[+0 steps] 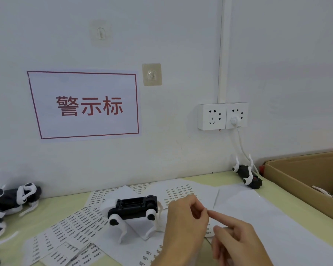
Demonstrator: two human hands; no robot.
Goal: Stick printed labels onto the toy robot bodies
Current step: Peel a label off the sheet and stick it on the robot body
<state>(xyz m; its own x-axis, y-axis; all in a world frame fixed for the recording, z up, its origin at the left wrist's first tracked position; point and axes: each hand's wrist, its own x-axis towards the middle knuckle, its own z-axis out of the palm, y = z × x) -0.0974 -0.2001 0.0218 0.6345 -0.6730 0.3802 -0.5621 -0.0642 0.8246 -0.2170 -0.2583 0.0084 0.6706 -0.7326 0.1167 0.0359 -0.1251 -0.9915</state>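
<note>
Nearest the camera, the person's right hand (pixel 236 240) reaches in from the lower edge with its index finger straight, the tip meeting the fingertips of the left hand (pixel 183 225). The left hand's thumb and forefinger are pressed together in a pinch; whether a label sits between them cannot be told. Both hands hover over white sheets of small printed labels (pixel 73 229) spread across the pale yellow-green table (pixel 52 208). Just left of the hands, a black toy robot body with white legs (pixel 133 208) lies belly-up on the sheets, its open battery bay facing the camera. More black-and-white toy robots (pixel 13 198) are heaped at the far left. 1 other toy robot (pixel 246 174) rests by the wall, beside a brown cardboard box (pixel 296 169) on the right.
</note>
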